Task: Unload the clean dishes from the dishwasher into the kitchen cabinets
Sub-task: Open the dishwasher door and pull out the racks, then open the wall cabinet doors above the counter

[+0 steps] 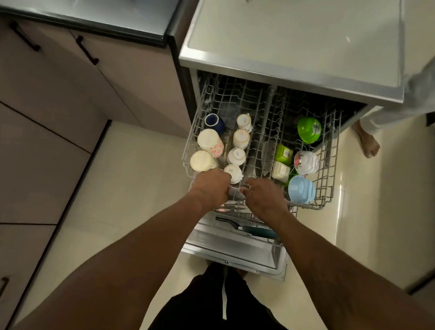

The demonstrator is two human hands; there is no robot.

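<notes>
Left hand (212, 188), right hand (265, 200): fingers (247, 189) grip rack (328, 160); four white cups (241, 138), two cream tumblers (211, 140).

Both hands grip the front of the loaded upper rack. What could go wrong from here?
1. A jerk on the upper rack by the left hand and right hand could knock the close-packed white cups together and chip them.
2. The light blue bowl stands beside the right hand; the wrist might bump it.
3. The open door lies low by the person's legs, with a bystander's bare foot near: someone may trip.
</notes>
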